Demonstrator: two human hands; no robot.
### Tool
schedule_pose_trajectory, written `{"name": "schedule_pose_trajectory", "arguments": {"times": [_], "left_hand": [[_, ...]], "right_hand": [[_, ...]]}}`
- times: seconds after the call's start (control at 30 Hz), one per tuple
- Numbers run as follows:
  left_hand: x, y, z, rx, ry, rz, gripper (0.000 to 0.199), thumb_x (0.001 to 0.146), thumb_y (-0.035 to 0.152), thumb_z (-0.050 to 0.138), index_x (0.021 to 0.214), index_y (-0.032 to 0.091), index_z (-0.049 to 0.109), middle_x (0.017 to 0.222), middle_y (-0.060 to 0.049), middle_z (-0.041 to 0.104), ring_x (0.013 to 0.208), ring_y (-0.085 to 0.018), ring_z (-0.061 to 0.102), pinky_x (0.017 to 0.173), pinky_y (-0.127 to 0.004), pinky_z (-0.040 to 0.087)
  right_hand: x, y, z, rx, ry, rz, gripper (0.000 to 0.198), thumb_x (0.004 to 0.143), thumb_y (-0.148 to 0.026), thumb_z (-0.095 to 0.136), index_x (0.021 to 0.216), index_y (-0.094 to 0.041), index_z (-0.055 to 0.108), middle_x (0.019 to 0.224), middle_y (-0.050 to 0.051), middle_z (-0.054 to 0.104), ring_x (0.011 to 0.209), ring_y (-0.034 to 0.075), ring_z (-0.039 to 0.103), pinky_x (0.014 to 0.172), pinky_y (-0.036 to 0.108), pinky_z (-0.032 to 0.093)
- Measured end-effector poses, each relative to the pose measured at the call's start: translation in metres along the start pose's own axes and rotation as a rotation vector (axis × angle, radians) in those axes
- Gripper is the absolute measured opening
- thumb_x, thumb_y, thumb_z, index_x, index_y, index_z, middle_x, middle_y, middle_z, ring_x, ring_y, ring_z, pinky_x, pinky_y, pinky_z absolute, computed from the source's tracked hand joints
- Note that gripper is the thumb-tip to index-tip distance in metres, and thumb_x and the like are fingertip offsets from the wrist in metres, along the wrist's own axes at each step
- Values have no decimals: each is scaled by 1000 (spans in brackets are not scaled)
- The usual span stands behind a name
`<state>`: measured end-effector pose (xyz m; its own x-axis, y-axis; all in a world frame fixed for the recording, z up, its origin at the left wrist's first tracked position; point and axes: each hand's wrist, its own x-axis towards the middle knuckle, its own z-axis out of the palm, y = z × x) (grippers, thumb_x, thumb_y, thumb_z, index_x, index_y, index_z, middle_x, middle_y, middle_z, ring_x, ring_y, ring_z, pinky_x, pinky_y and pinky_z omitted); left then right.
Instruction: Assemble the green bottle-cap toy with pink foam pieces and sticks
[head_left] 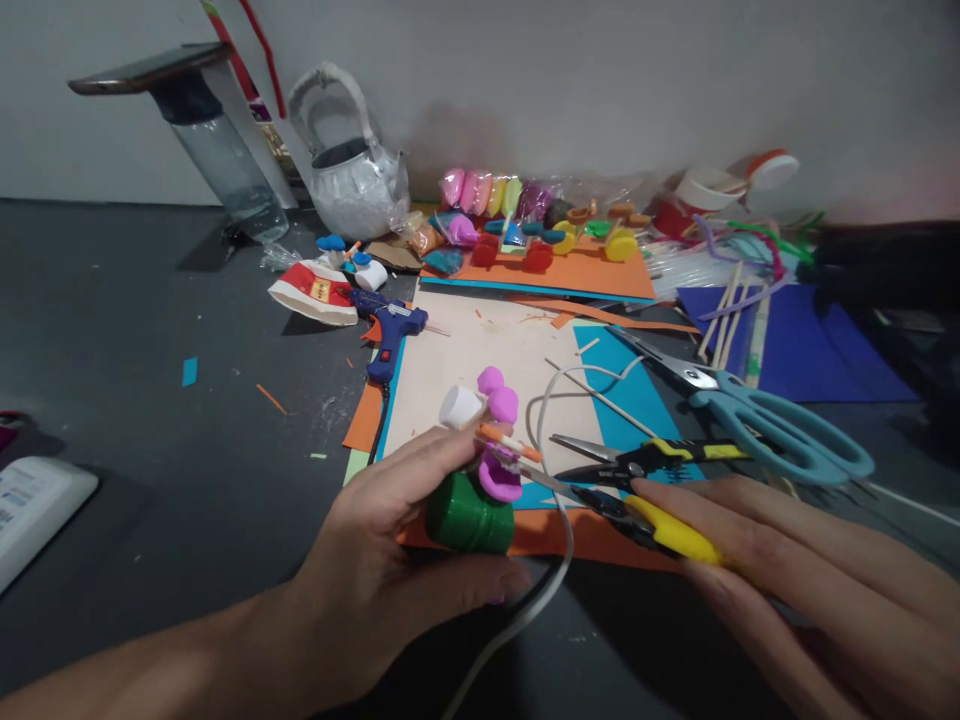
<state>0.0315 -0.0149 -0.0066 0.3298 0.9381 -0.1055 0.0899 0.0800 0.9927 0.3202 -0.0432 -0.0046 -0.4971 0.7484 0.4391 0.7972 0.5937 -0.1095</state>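
My left hand (405,530) is closed around a small craft model. It has a dark green cylinder (471,515), pink clay pieces (501,402), a white cap (459,407) and a short orange-and-white stick (508,441). In my right hand (795,570) is a yellow-handled tool (671,527) with a black middle and a narrow metal tip, whose kind is unclear. That tip reaches the pink clay under the stick. Just beyond lies a black-and-yellow cutter (637,468), its jaws apart. A white cord (564,530) curves past the model.
Blue-handled scissors (780,425) lie at right. A blue glue gun (390,335) rests left of the cream sheet (465,340). Behind stand wheeled models on an orange board (592,278), a metallic kettle (360,185) and a water bottle (232,175) with a phone (150,70) on top.
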Motion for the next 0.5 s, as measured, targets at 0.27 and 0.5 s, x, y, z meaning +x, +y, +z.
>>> {"name": "schedule_pose_trajectory", "arguments": {"times": [0.27,0.5], "left_hand": [[-3,-4,-1,47,-15,23,63,75,26,82,133,36,60,92,0,73,84,-20,72,98,-37,55],[-3,-4,-1,37,-11,-8,63,76,27,82,133,39,59,99,0,74,88,-20,72,95,-35,56]], "right_hand": [[2,-1,3,20,4,10,43,94,-23,48,135,-26,57,118,6,67,96,20,66,78,32,48],[1,-2,3,34,8,33,40,92,-24,50,131,-27,60,116,5,70,93,20,70,76,30,53]]}}
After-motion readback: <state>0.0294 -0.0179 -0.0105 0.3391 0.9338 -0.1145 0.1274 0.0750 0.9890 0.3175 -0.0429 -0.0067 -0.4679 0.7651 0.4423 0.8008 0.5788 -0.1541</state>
